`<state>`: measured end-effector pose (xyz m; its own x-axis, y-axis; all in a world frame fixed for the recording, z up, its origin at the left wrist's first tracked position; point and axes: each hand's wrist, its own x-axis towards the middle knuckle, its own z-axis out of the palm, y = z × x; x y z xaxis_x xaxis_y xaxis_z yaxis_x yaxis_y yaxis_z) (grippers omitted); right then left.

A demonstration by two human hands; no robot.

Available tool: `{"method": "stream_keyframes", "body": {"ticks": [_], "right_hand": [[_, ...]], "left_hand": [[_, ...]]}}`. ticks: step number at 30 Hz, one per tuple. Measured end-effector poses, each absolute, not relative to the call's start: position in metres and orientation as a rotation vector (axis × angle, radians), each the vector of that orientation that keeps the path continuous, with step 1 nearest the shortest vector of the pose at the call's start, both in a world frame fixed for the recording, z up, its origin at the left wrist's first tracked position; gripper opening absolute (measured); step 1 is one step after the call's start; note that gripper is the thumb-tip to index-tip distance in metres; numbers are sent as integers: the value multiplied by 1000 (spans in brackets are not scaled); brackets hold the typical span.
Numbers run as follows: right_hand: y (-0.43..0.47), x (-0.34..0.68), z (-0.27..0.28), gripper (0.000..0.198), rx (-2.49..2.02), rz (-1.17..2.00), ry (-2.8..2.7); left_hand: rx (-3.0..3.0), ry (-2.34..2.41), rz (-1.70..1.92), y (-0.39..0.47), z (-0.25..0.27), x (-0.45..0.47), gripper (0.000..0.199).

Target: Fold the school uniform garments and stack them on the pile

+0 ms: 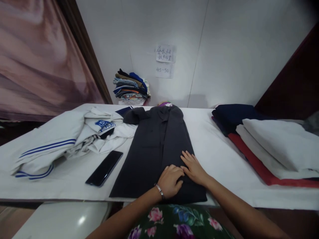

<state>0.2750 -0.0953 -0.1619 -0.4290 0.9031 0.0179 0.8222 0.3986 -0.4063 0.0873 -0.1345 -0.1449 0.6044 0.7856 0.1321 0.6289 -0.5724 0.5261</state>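
A dark grey jacket [152,149] lies spread lengthwise on the white-covered table, collar away from me. One of its sleeves is laid down along the right side of its body, and the other is bunched out at the upper left. My left hand [170,182], with a bracelet at the wrist, rests near the hem with its fingers curled onto the fabric; the fingertips are partly hidden. Flat on the right side of the jacket lies my right hand [193,168], fingers spread. The two hands touch or nearly touch.
A black phone [104,168] lies left of the jacket, below a crumpled white garment with blue stripes [57,142]. Folded clothes [279,142] are stacked at the right. Another clothes pile [131,86] stands at the back by the wall, near paper notes [164,54].
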Motion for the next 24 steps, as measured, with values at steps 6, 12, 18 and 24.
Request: {"method": "stream_keyframes", "body": {"ticks": [6,12,18,24], "right_hand": [[-132,283,-159,51,-1478,610,-2395],[-157,287,-154,52,-1433,724,-2358],[-136,304,-150,39,-1412,832,-2010],[-107,298,-156,52,-1444,523,-2115]], "left_hand": [[2379,1071,560,-142,-137,81,15],[2398,1129,584,-133,-128,75,25],[2506,1127,462,-148,-145,82,52],[2500,1152,491,-155,-154,82,54]]}}
